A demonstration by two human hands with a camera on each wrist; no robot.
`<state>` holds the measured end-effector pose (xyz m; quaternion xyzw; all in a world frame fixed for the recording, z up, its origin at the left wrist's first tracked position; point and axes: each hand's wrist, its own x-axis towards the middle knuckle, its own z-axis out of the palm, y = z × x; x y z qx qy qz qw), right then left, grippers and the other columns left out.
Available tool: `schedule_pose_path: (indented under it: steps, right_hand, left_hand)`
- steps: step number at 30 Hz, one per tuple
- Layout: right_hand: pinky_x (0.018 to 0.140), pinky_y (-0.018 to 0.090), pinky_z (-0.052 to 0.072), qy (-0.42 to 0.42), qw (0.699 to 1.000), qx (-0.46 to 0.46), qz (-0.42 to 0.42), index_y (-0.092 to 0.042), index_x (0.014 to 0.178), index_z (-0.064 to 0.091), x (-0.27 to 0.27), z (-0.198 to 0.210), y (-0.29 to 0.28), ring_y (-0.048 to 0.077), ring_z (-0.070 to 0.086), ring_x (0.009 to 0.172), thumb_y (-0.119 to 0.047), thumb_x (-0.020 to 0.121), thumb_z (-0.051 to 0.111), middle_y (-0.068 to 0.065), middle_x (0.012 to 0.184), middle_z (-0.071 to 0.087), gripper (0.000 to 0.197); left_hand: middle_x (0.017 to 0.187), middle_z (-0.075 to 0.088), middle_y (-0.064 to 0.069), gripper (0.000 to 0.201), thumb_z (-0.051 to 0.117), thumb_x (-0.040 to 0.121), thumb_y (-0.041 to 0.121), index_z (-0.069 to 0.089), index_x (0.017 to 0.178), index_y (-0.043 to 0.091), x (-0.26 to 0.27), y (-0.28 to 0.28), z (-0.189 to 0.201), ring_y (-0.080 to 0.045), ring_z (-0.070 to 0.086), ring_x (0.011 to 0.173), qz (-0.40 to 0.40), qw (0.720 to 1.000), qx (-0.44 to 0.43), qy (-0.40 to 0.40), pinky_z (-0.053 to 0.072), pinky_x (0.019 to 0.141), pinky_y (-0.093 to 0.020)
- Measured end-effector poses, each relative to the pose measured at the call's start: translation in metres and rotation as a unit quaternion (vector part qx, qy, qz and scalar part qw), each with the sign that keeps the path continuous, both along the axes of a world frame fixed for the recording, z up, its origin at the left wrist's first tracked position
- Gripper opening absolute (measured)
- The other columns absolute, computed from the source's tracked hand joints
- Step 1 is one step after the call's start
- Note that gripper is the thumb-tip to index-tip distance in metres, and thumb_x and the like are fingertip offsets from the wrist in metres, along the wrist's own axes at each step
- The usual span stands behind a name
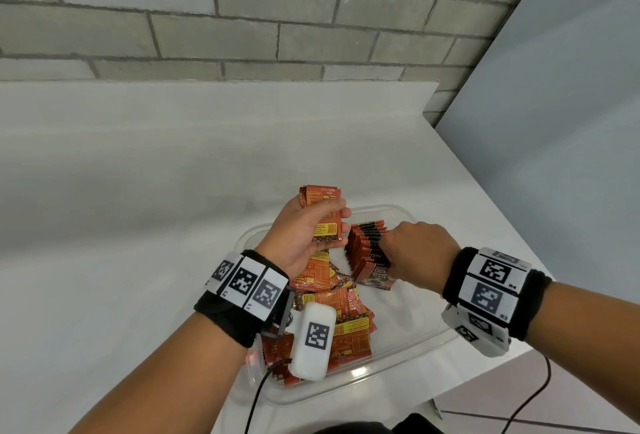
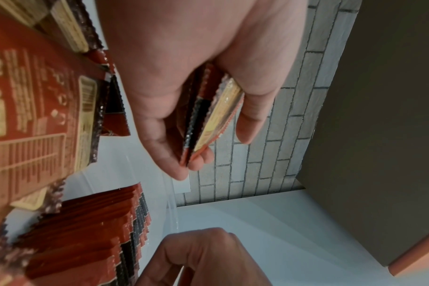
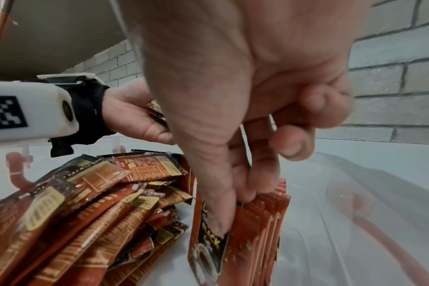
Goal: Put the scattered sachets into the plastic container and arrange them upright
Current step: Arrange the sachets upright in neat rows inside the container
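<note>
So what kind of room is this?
Hard to say; perhaps a kitchen or pantry corner. A white counter meets a grey brick wall, and coffee sachets fill a clear tub.

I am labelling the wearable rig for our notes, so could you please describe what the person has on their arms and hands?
Both forearms are bare, with no sleeves or gloves. The left hand and right hand each sit beyond a black fabric wristband carrying white rectangular plates printed with black square fiducial markers. A rounded white camera housing with its own marker hangs under the left wrist, trailing a black cable.
</note>
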<state>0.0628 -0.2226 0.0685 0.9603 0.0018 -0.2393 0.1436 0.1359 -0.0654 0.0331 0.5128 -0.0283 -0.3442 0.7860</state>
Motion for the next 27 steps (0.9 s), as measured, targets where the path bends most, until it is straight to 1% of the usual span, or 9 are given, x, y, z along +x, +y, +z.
schedule_pose_path:
  steps: [3, 8, 11, 13, 16, 20, 22, 25, 27]
  right_hand:
    - [0.060, 0.027, 0.037, -0.001, 1.000, -0.002, -0.001, -0.011, 0.101, 0.057, 0.000, 0.000, 0.000, 0.020, 0.047, 0.068, -0.028, 0.091, 0.055, 0.001, 0.080, 0.045, 0.019]
    - [0.059, 0.026, 0.039, -0.003, 1.000, 0.014, -0.009, -0.013, 0.098, 0.057, -0.001, 0.004, -0.003, 0.020, 0.051, 0.068, -0.036, 0.088, 0.060, -0.001, 0.079, 0.049, 0.025]
    - [0.059, 0.025, 0.043, -0.038, 0.992, 0.094, -0.069, -0.019, 0.096, 0.060, 0.003, 0.017, -0.012, 0.016, 0.059, 0.074, -0.046, 0.084, 0.063, -0.003, 0.084, 0.061, 0.030]
    - [0.061, 0.022, 0.044, -0.125, 0.962, 0.214, -0.115, -0.025, 0.097, 0.060, 0.009, 0.029, -0.018, 0.007, 0.059, 0.070, -0.048, 0.084, 0.064, -0.006, 0.085, 0.064, 0.027]
    - [0.056, 0.012, 0.045, -0.214, 0.875, 0.401, -0.166, -0.032, 0.107, 0.059, 0.015, 0.039, -0.014, 0.003, 0.059, 0.069, -0.043, 0.084, 0.065, -0.013, 0.089, 0.064, 0.026]
    - [0.070, 0.019, 0.046, -0.190, 0.849, 0.467, -0.161, -0.030, 0.121, 0.057, 0.016, 0.031, -0.004, 0.010, 0.063, 0.077, -0.029, 0.083, 0.071, -0.011, 0.094, 0.065, 0.040]
    - [0.072, 0.024, 0.048, -0.206, 0.829, 0.490, -0.175, -0.029, 0.115, 0.060, 0.018, 0.026, -0.005, 0.015, 0.063, 0.075, -0.021, 0.082, 0.073, -0.004, 0.088, 0.065, 0.036]
    - [0.074, 0.036, 0.051, -0.267, 0.791, 0.517, -0.188, -0.028, 0.089, 0.064, 0.019, 0.027, -0.010, 0.024, 0.062, 0.076, -0.016, 0.082, 0.073, 0.000, 0.083, 0.065, 0.017]
    - [0.070, 0.028, 0.049, -0.325, 0.767, 0.525, -0.175, -0.024, 0.079, 0.063, 0.017, 0.027, -0.013, 0.019, 0.059, 0.073, -0.013, 0.082, 0.073, -0.001, 0.080, 0.065, 0.015]
  left_hand:
    - [0.087, 0.069, -0.007, 0.017, 0.063, 0.089, 0.015, 0.062, 0.106, 0.011, 0.000, 0.000, 0.000, -0.016, 0.066, 0.070, -0.003, 1.000, -0.003, -0.001, 0.058, 0.075, -0.038]
    - [0.089, 0.069, -0.010, 0.010, 0.057, 0.092, 0.011, 0.060, 0.101, 0.008, 0.000, -0.001, -0.001, -0.021, 0.066, 0.072, -0.006, 1.000, -0.001, 0.008, 0.058, 0.071, -0.038]
    - [0.086, 0.070, -0.013, 0.012, 0.048, 0.094, 0.008, 0.059, 0.100, 0.005, 0.001, 0.001, 0.000, -0.024, 0.068, 0.071, -0.024, 0.999, -0.011, 0.030, 0.059, 0.066, -0.037]
    - [0.089, 0.071, -0.015, 0.014, 0.050, 0.094, 0.006, 0.061, 0.103, 0.003, 0.000, 0.001, 0.001, -0.025, 0.070, 0.074, -0.045, 0.999, -0.008, 0.018, 0.060, 0.067, -0.038]
    - [0.096, 0.072, -0.016, 0.014, 0.061, 0.088, 0.005, 0.067, 0.101, 0.008, -0.003, 0.001, 0.001, -0.027, 0.071, 0.083, -0.068, 0.997, 0.009, -0.019, 0.059, 0.072, -0.040]
    - [0.097, 0.073, -0.012, 0.021, 0.069, 0.080, 0.010, 0.069, 0.101, 0.012, -0.005, 0.001, 0.001, -0.028, 0.070, 0.089, -0.073, 0.997, 0.007, -0.036, 0.059, 0.074, -0.043]
    - [0.098, 0.073, -0.012, 0.029, 0.069, 0.076, 0.024, 0.068, 0.103, 0.014, -0.005, 0.002, 0.003, -0.027, 0.070, 0.089, -0.080, 0.996, 0.000, -0.029, 0.059, 0.073, -0.040]
    - [0.093, 0.071, -0.010, 0.043, 0.064, 0.073, 0.043, 0.065, 0.105, 0.014, -0.002, 0.002, 0.005, -0.023, 0.067, 0.080, -0.074, 0.997, -0.004, 0.005, 0.058, 0.074, -0.039]
    - [0.087, 0.067, -0.010, 0.046, 0.062, 0.072, 0.048, 0.062, 0.104, 0.014, -0.001, 0.000, 0.006, -0.021, 0.064, 0.070, -0.054, 0.998, -0.016, 0.037, 0.057, 0.073, -0.041]
